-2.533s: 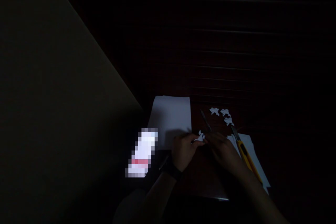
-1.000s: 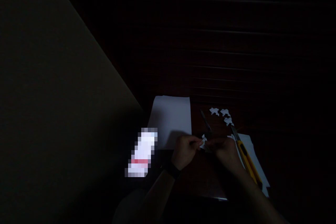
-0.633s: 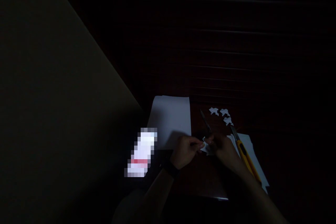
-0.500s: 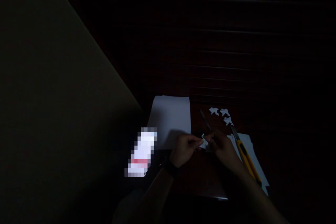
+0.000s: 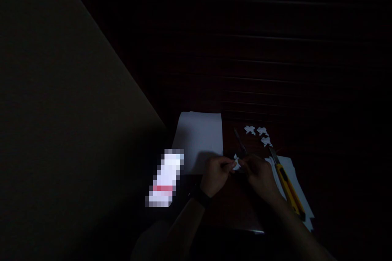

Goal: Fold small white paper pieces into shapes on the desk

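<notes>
Between my two hands is a small piece of folded white paper, held a little above the dark red-brown table. My left hand, with a dark band at the wrist, pinches its left side between thumb and fingers. From the right, the fingertips of my right hand close on the other side. My fingers cover much of the paper, so its full shape is hidden. Beyond the hands lie three small folded paper figures. A thin pen-like tool rests just past my fingers.
A yellow utility knife, blade extended, lies on loose white sheets right of my right hand. A stack of white paper sits at the back left. Left of it glows a phone screen, blurred out. The room is very dark.
My fingers have shifted slightly on the folded paper, which is turned and shows less of its lower part. My right hand sits a touch lower. Other things stay in place.
</notes>
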Demonstrator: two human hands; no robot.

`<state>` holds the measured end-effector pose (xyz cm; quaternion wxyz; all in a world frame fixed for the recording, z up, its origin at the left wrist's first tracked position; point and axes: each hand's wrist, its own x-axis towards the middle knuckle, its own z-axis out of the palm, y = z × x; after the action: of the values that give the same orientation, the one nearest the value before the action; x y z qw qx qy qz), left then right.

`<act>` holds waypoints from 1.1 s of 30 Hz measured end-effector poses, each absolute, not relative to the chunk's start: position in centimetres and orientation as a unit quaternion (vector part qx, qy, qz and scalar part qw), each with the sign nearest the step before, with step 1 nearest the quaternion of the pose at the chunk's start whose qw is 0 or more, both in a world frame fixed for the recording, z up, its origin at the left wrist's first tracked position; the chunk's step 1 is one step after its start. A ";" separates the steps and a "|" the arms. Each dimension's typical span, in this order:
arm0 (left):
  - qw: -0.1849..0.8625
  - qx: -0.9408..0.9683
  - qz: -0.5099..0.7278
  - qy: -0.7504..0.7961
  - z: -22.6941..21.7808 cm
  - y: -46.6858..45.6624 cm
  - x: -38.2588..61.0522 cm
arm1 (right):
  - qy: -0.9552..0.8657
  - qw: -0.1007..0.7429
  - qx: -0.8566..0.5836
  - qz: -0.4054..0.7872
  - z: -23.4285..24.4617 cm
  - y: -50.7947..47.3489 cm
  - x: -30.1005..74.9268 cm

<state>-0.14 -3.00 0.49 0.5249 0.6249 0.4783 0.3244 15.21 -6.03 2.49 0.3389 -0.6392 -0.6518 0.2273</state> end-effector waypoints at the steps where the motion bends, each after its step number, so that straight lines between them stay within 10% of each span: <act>1: 0.522 0.623 0.329 0.480 0.4 -3.0 -0.1 | -0.655 0.335 -0.640 0.220 2.5 -6.1 15.2; 33: 0.553 0.518 0.441 0.481 1.0 -5.2 -0.6 | -0.539 0.464 -0.652 0.263 3.6 -7.0 14.2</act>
<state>-0.59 -5.15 0.98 0.5533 0.5180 0.4808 0.4408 14.20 -7.02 3.58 0.4637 -0.6522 -0.5391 0.2627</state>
